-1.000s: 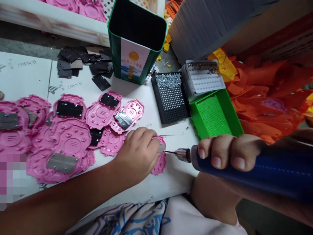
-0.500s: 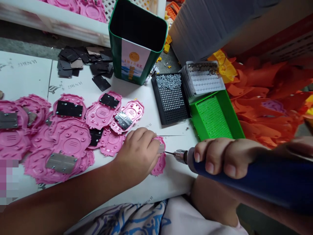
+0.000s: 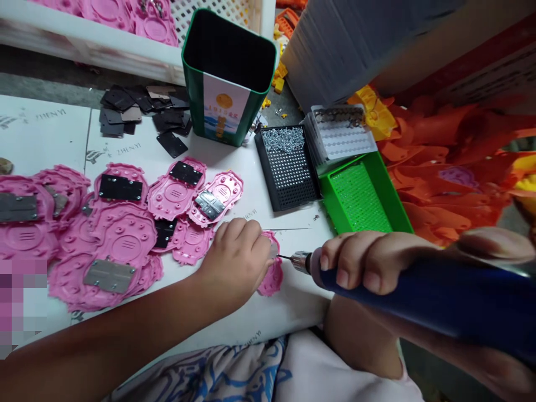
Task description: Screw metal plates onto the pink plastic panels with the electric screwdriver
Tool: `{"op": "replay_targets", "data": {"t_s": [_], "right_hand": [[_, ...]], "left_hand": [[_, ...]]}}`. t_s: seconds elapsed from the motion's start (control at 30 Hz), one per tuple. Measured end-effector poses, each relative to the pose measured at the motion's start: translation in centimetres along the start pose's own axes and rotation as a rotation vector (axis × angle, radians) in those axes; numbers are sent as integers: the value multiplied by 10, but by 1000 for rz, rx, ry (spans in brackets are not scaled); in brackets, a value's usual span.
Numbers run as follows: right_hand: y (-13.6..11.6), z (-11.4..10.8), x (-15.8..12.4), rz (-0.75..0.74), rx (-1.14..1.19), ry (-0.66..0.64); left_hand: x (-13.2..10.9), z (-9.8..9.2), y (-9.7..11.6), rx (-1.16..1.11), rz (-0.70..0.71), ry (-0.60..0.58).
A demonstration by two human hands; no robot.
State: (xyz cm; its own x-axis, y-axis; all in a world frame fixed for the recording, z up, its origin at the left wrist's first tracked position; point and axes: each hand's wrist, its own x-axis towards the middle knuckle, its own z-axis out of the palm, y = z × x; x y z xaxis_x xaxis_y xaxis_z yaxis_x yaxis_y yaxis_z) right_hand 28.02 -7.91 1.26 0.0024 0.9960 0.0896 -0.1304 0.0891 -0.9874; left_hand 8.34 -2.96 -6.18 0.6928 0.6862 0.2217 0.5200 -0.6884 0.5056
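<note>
My left hand point(image 3: 238, 259) is closed over a pink plastic part point(image 3: 273, 276) lying on the white board, covering much of it. A bit of grey plate shows on that part beside my fingers. My right hand point(image 3: 368, 265) wraps around a blue electric screwdriver point(image 3: 419, 298), held nearly level. Its thin bit points left and meets the grey plate next to my left fingers. To the left lie pink parts point(image 3: 125, 240) in an overlapping pile, several with black or grey plates point(image 3: 109, 275) screwed on. My left fingertips are hidden.
A black perforated tray point(image 3: 288, 167) holds screws, beside a green tray point(image 3: 364, 190) and clear stacked trays point(image 3: 341, 134). Behind stand a green tin point(image 3: 228, 106) and a white crate point(image 3: 159, 61). Loose black plates point(image 3: 171, 144) lie near the tin. Orange parts point(image 3: 444, 184) are heaped right.
The whole view has shifted slightly. Both hands keep their grips, and the screwdriver bit stays against the plate on the pink part.
</note>
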Motion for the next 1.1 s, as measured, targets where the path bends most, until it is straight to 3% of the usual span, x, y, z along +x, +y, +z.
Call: {"op": "replay_targets", "data": {"t_s": [0.1, 0.2, 0.3, 0.4, 0.47, 0.67, 0.83, 1.1], "right_hand": [[-8, 6, 11, -162, 24, 36], [-14, 2, 31, -236, 51, 151], [-15, -1, 61, -329, 15, 298], [-8, -4, 91, -392, -46, 536], [-1, -9, 105, -378, -101, 634], [18, -30, 117, -351, -129, 573], [23, -27, 121, -409, -33, 576], [24, -22, 124, -475, -71, 519]], "left_hand": [[-2, 2, -2, -43, 15, 9], [-3, 4, -5, -58, 18, 49], [-4, 5, -9, -83, 32, 62], [-3, 3, -11, -155, 34, 12], [-3, 1, -11, -191, 36, -11], [-2, -1, -8, -192, 73, -39], [-2, -6, -6, -189, 81, -40], [-5, -7, -1, -122, 56, -68]]}}
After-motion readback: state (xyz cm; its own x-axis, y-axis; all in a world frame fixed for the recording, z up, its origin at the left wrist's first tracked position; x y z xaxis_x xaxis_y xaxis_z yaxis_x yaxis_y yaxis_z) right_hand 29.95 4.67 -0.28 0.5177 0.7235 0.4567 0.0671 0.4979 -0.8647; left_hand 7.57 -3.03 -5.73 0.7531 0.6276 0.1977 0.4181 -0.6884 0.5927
